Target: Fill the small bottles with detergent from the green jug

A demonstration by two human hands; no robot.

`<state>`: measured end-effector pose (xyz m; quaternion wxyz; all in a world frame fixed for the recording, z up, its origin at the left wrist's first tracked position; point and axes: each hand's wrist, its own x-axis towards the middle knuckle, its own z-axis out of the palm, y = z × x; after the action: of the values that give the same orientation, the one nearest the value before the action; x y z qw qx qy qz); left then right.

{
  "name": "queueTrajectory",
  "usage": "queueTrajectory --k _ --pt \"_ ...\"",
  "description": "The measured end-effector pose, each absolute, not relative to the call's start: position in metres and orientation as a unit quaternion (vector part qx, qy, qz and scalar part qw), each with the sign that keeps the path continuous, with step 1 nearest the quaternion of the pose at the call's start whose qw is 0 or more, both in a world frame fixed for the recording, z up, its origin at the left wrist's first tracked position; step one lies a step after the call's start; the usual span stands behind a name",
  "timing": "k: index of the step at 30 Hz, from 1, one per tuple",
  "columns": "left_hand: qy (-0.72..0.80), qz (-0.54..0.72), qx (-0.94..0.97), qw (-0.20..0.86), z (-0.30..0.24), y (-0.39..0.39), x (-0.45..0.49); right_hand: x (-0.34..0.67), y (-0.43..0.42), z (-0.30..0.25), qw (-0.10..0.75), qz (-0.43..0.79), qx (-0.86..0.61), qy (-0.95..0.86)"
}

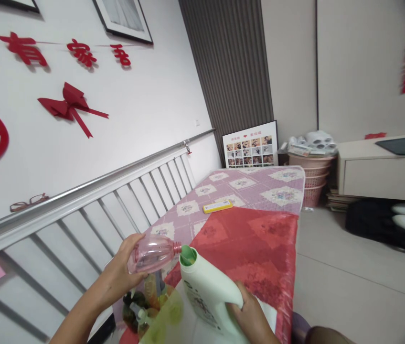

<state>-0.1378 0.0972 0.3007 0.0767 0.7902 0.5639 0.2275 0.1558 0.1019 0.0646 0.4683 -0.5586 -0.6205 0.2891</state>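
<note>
My left grip (125, 265) is wrapped around the pink bottle (154, 253) and my right grip (250, 313) clasps the green jug (206, 291), mouths together over the counter (247, 186), apparently mid-pour, so I judge the next move needs steady, aligned openings.

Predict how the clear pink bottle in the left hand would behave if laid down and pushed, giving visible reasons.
The pink bottle would probably roll, since its sides look rounded. It is likely light for its size: no liquid shows clearly inside. Its see-through, thin-looking wall may dent if the left hand squeezes hard.
</note>
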Motion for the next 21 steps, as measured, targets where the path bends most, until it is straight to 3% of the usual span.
queueTrajectory --k 21 --pt "0.553 0.23 0.798 0.068 0.3098 0.0968 -0.1308 0.1555 0.1023 0.0645 0.466 0.292 -0.561 -0.618"
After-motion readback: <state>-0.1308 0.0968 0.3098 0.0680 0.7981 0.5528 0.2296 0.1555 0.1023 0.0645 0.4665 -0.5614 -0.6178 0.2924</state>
